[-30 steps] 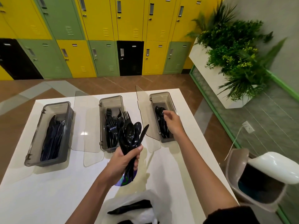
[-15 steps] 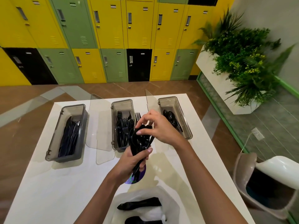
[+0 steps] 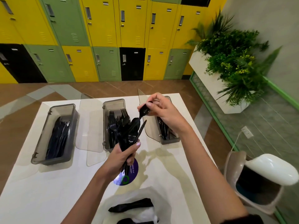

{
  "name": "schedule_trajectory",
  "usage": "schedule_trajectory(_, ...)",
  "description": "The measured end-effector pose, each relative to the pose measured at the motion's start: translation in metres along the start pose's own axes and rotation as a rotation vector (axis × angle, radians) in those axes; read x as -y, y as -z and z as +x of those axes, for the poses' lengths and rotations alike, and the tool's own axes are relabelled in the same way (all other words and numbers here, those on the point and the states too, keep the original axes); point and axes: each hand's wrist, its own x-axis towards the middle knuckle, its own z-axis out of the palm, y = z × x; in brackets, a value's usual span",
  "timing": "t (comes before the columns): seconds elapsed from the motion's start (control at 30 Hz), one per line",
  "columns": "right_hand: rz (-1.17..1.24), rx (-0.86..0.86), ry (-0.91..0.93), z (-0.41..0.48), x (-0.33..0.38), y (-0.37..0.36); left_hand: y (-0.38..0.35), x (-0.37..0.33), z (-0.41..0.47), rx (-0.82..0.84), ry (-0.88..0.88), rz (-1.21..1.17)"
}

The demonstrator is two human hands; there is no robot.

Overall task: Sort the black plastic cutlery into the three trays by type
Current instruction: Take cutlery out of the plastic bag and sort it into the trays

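Note:
My left hand (image 3: 120,156) grips a bundle of black cutlery (image 3: 129,135) upright above the white table (image 3: 40,191). My right hand (image 3: 161,109) pinches a black spoon (image 3: 143,111) by its bowl, lifted partly out of the bundle. Three grey trays with open clear lids stand at the table's far side. The left tray (image 3: 38,147) holds knives, the middle tray (image 3: 106,113) holds forks, and the right tray (image 3: 169,140) holds spoons, partly hidden behind my right hand.
A white plastic bag (image 3: 145,196) with more black cutlery lies at the table's near edge. A purple round sticker (image 3: 131,173) is on the table under my left hand. A white swing-lid bin (image 3: 262,173) stands at the right, a planter beyond it.
My right hand came back from the right tray to the bundle, took hold of a spoon and has raised it. The camera has tilted, so the table sits lower in view.

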Motion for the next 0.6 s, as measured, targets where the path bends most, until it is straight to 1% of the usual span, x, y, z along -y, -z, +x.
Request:
schedule_trajectory(0.07, 0.057, -0.102, 0.018, 0.005, 0.002, 0.016, 0.0, 0.003, 0.004, 0.003, 0.001, 0.001)
schedule_trajectory(0.17, 0.099, -0.356, 0.025, 0.013, -0.005, 0.043, -0.002, 0.007, 0.007, 0.012, 0.007, 0.005)
schedule_trajectory(0.23, 0.013, -0.51, 0.041, 0.019, -0.022, 0.058, -0.004, 0.009, 0.008, 0.011, 0.015, 0.007)
schedule_trajectory(0.3, -0.134, -0.599, 0.019, 0.025, -0.047, 0.068, -0.006, 0.01, 0.008, -0.003, 0.03, 0.0)
schedule_trajectory(0.37, -0.29, -0.621, -0.019, 0.03, -0.076, 0.072, -0.006, 0.01, 0.009, -0.008, 0.046, -0.009)
schedule_trajectory(0.43, -0.379, -0.603, -0.054, 0.031, -0.101, 0.071, -0.007, 0.01, 0.008, 0.003, 0.051, -0.015)
schedule_trajectory(0.6, -0.422, -0.533, -0.232, 0.031, -0.127, 0.057, -0.006, 0.008, 0.006, 0.03, 0.047, 0.012)
